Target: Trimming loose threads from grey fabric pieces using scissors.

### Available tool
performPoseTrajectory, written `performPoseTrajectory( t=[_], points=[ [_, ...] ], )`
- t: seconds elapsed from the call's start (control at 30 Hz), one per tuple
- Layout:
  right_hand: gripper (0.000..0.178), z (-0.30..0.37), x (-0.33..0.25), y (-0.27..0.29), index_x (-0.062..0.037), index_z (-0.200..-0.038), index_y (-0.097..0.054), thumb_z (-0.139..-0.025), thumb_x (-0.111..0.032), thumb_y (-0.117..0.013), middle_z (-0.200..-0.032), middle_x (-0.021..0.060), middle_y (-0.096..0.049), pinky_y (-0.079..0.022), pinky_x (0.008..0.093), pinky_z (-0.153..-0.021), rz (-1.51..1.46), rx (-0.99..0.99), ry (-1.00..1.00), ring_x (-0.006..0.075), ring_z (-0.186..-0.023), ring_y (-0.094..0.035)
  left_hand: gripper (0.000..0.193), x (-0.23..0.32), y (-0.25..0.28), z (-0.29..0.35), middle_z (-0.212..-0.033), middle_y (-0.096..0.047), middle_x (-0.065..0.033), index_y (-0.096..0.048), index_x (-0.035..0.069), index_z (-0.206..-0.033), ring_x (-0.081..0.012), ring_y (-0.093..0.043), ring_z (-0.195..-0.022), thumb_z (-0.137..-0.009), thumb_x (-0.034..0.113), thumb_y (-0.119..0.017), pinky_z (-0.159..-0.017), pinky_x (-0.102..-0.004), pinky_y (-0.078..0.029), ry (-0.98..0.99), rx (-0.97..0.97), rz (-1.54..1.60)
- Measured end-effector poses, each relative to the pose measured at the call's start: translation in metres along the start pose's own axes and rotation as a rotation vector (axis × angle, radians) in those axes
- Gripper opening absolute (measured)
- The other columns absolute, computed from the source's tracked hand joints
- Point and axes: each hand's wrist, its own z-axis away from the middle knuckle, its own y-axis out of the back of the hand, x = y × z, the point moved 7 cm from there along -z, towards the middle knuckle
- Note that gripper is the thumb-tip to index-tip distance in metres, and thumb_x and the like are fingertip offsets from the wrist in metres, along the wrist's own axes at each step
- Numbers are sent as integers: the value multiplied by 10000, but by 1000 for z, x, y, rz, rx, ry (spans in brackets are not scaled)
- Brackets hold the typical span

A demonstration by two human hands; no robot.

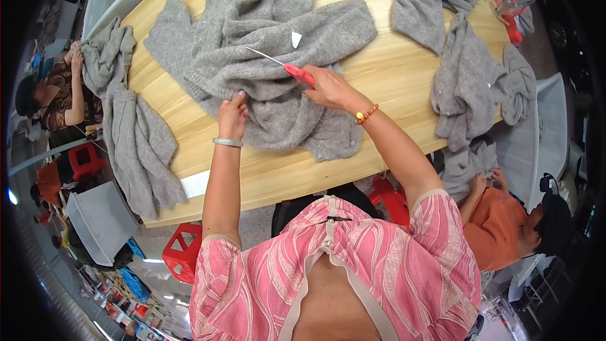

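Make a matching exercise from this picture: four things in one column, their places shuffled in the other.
1. Red-handled tool with thin metal shaft
2. Pale smooth bangle
3. Orange beaded bracelet
4. Small white tag

A. Around the left wrist
B. On grey knitted fabric
C. Around the right wrist
D. In the right hand

Pairs: 1-D; 2-A; 3-C; 4-B

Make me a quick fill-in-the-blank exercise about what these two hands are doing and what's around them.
1. The right hand holds a pointed tool with a ____ handle.
2. The left hand touches a garment coloured ____.
3. An orange beaded bracelet circles the ____ wrist.

Missing words: red; grey; right.
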Motion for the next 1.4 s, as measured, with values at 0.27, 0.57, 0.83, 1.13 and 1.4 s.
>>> performPoseTrajectory(
  t=[0.27,0.57,0.83,1.13,1.4],
  points=[
    [345,-70,1,8,-60,-1016,-533,-724,-153,-692,-966,186,-609,-456,461,-800,189,144,66,398,-949,-570,350,136,-65,124,-1216,-566,-93,-452,28,-1254,-210,-553,-1111,-925,120,-530,-981,-388,-405,-576,-573,148],
    [383,-16,-39,59,-45,-1102,-576,-783,-222,-690,-909,156,-656,-478,366,-784,-75,145,47,268,-867,-628,335,187,-73,192,-1235,-560,-104,-472,33,-1249,-226,-540,-1142,-932,140,-496,-980,-417,-431,-529,-733,423],
    [346,71,-21,81,-40,-1086,-565,-829,-257,-645,-839,185,-643,-484,391,-732,85,181,-36,318,-812,-630,268,150,-114,28,-998,-632,-72,-545,24,-1069,-195,-612,-913,-814,-17,-616,-839,-334,-494,-409,-512,398],
    [254,70,-68,69,-61,-963,-551,-836,-272,-615,-740,193,-634,-486,472,-686,354,202,-156,390,-737,-623,400,86,-132,-62,-1040,-605,-160,-496,-44,-1125,-290,-611,-951,-777,24,-681,-793,-438,-527,-171,-238,269],
    [230,51,-71,70,-62,-950,-559,-837,-256,-611,-756,193,-632,-484,469,-694,483,118,-179,381,-775,-623,332,75,-148,-74,-1103,-587,-126,-499,-13,-1152,-247,-576,-985,-856,87,-612,-887,-397,-477,-181,-422,302]
  ],
)
